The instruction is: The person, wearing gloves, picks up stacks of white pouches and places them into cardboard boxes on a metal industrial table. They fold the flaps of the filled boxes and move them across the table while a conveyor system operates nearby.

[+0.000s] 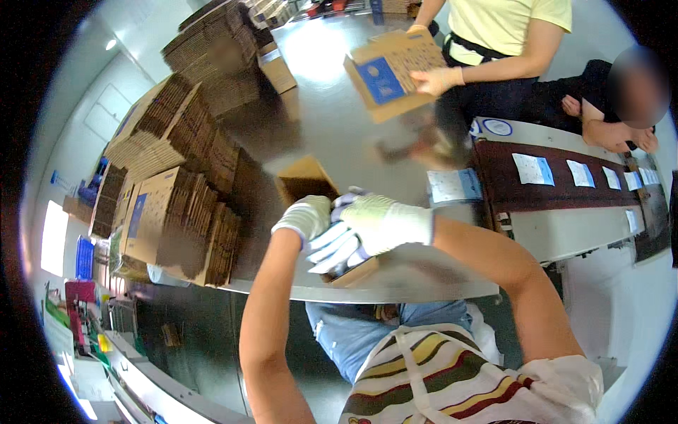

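Note:
Both my hands wear white knit gloves and meet over an open cardboard box (308,182) at the table's near side. My left hand (305,216) is closed at the left edge of several thin white-and-blue packets (332,247). My right hand (378,222) reaches in from the right and curls over the same packets, its fingers partly hidden. The packets are held tilted over the box, whose near flap (357,272) shows below them. The hands and packets hide most of the box's inside.
Flattened cartons (169,212) are stacked at the left, with more stacks (219,63) behind. At right, a dark conveyor belt (565,194) carries white-and-blue packets; another packet (453,186) lies at its near end. Across the table, a gloved person holds a carton (395,74); another person sits beyond.

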{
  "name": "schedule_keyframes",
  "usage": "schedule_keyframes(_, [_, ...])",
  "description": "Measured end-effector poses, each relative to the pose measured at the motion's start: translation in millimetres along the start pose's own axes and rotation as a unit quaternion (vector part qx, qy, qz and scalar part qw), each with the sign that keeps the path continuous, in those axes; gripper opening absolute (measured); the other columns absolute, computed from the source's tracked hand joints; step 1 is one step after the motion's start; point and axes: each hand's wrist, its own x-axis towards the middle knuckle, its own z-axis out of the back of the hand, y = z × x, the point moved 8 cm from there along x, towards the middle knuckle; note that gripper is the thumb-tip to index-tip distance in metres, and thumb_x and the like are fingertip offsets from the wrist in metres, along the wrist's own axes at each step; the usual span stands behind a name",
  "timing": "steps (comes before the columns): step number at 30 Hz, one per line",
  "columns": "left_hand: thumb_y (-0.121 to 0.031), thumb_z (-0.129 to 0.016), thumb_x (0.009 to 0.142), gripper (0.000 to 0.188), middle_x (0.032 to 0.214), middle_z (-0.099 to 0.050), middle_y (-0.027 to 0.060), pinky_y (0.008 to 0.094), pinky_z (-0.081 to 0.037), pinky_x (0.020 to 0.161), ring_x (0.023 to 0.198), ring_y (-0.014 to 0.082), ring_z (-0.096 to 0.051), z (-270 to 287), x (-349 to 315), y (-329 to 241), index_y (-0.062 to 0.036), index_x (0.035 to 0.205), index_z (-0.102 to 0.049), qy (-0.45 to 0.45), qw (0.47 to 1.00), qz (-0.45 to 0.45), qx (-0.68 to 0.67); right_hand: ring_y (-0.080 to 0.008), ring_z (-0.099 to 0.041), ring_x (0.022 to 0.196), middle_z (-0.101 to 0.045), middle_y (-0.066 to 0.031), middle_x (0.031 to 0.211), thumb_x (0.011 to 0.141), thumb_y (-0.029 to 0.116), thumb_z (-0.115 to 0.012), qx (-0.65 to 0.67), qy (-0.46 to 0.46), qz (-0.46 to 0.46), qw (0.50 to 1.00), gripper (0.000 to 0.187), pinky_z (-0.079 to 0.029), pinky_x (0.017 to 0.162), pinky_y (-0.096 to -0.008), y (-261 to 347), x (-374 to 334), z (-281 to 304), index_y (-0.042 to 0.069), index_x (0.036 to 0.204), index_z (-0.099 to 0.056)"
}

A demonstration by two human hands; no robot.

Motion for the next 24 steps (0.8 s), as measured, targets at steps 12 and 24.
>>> schedule_keyframes(12, [-0.046, -0.047, 0.081, 0.045, 0.110, -0.061, 0.0149, 0.0360, -0.046, 0.087, 0.103, 0.0286, -0.058, -51, 26, -19, -0.0124, 0.103, -0.066, 0.185, 0.973, -0.105, 0.095, -0.0276, -0.057, 0.071, -0.057, -0.0149, 0.081, 0.081, 0.023, -0.047, -0.002, -0.091, 0.005, 0.996, 0.021, -0.047, 0.071, -0.0392, 28, -15, -64, 0.007, 0.089, -0.058])
schedule_keyframes(24, [-0.030, -0.053, 0.081, 0.027, 0.078, -0.061, 0.0184, 0.0448, -0.046, 0.068, 0.077, 0.0370, -0.059, -37, -47, -48, -0.0040, 0.078, -0.059, -0.090, 0.994, -0.067, 0.006, -0.0283, -0.055, 0.085, -0.056, -0.0090, 0.091, 0.073, 0.030, -0.064, -0.016, -0.359, 0.082, 0.930, 0.038, -0.045, 0.078, -0.0440, 15, -108, -6, 0.008, 0.101, -0.052])
